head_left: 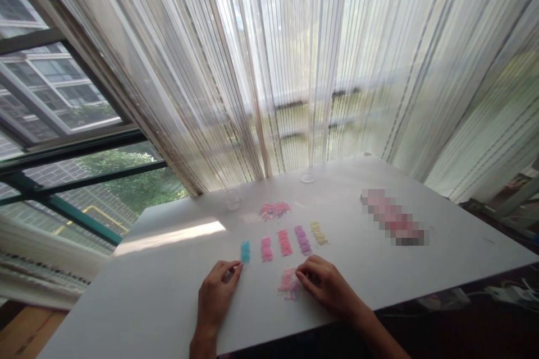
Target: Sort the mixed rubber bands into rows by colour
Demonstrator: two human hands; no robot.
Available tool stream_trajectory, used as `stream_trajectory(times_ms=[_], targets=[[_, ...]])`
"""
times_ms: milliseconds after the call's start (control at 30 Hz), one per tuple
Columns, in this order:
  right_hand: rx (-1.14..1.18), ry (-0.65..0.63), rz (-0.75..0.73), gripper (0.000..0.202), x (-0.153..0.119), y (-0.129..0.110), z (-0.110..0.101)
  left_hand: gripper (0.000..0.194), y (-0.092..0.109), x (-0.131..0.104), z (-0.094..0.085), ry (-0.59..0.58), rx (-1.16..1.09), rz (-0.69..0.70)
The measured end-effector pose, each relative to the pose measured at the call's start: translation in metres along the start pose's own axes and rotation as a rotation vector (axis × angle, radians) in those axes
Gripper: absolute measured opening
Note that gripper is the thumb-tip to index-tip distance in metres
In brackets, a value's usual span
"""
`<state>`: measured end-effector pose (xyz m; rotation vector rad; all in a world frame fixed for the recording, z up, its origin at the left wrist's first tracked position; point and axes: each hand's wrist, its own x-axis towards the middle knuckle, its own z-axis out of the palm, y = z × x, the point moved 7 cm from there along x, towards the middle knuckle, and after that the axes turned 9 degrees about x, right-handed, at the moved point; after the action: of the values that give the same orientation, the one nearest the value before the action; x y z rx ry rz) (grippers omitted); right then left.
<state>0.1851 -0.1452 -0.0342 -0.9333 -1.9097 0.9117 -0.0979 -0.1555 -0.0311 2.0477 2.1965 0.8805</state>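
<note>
Near the table's front edge, my left hand (217,291) has thumb and forefinger brought together at the lower end of a blue group of small pieces (245,251). Anything between those fingertips is too small to make out. My right hand (326,283) is pinched at the right side of a loose pink mixed pile (288,283); what its fingers hold cannot be seen. To the right of the blue group lie a pink group (266,249), a red group (284,242), a purple group (302,240) and a yellow group (319,233), each a narrow upright strip.
Behind the strips, a larger mixed pile (275,210) lies on the white table (147,280). Two clear round containers or lids stand farther back, one at left (232,200), one at right (307,178). A blurred-out pink object (391,216) lies right. Sheer curtains (295,67) border the far edge.
</note>
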Motion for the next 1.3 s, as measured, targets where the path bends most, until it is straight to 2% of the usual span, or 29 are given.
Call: stream_trajectory(times_ms=[200, 467, 1033, 1300], targets=[[0.006, -0.006, 0.009, 0.021, 0.0006, 0.0002, 0.0002, 0.035, -0.0034, -0.0002, 0.0035, -0.027, 0.031, -0.008], [0.004, 0.001, 0.001, 0.021, -0.0002, -0.0010, -0.0005, 0.036, -0.0014, 0.0002, -0.0004, -0.010, 0.023, -0.036], [0.014, 0.023, -0.004, 0.021, 0.0006, 0.0001, -0.0014, 0.033, 0.0000, -0.0023, 0.0013, -0.026, 0.026, -0.010], [0.013, 0.021, -0.001, 0.021, 0.0008, -0.0012, -0.0016, 0.026, -0.0018, 0.0003, 0.0021, -0.029, 0.084, -0.081]])
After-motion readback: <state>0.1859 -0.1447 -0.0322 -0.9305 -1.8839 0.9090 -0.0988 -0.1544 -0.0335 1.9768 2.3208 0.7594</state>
